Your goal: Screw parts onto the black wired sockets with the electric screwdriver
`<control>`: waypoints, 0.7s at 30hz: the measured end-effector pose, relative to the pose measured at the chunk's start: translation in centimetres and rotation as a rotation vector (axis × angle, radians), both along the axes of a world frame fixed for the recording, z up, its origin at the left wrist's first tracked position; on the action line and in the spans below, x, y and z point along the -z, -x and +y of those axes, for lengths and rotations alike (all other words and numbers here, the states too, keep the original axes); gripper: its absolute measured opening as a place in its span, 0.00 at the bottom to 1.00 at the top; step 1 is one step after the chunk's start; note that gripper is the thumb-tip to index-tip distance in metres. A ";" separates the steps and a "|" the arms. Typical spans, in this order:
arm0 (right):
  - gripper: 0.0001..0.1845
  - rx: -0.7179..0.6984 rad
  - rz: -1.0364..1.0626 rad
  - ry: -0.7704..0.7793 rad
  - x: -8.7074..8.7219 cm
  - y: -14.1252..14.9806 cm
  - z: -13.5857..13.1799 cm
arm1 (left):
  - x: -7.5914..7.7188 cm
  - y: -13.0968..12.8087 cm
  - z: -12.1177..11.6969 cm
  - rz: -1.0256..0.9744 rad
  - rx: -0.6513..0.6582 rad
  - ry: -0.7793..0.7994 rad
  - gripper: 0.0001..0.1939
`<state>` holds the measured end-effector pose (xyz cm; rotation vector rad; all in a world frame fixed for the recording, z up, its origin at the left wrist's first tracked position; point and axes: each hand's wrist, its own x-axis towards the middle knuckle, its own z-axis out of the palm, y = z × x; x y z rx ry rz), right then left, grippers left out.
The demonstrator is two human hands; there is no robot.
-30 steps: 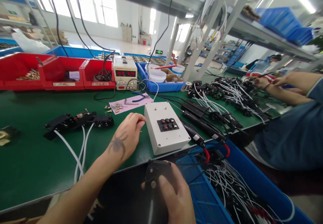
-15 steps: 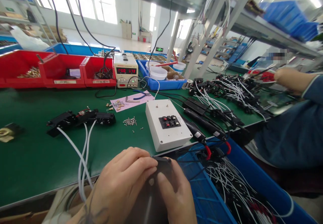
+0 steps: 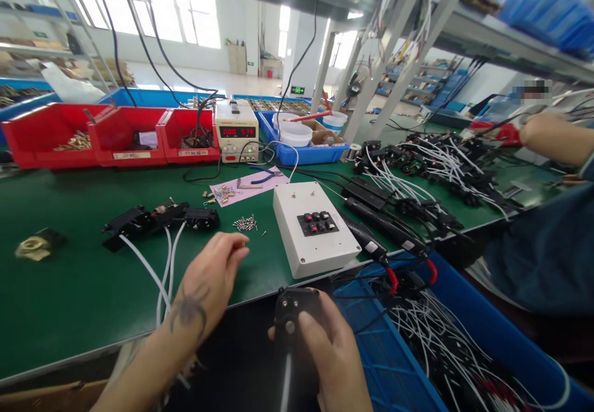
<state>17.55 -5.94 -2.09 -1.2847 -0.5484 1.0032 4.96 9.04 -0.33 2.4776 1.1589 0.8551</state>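
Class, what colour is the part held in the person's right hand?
The held part is black; it shows best in the head view.

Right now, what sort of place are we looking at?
Probably a factory workshop for electrical things: red bins holding small parts, a lit power supply, and a heap of white-cabled black parts.
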 end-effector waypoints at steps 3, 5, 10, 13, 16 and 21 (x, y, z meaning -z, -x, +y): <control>0.22 0.003 0.023 0.017 0.5 -0.1 0.1 | 2.3 -0.6 5.0 0.108 -0.116 0.063 0.06; 0.24 0.013 0.031 0.019 0.6 -0.1 0.0 | 3.3 -1.3 7.2 0.154 -0.121 0.082 0.06; 0.24 0.004 0.029 0.038 0.7 -0.1 -0.2 | 4.2 -2.6 8.4 0.219 -0.120 0.115 0.08; 0.23 0.007 0.044 0.038 0.5 -0.1 -0.3 | 4.2 -2.4 8.1 0.240 -0.110 0.124 0.08; 0.23 0.018 0.043 0.016 0.4 -0.1 -0.4 | 4.1 -2.2 7.9 0.225 -0.098 0.106 0.09; 0.21 0.029 0.011 0.014 0.1 -0.5 -0.4 | 1.9 -2.4 5.2 0.058 -0.095 0.056 0.10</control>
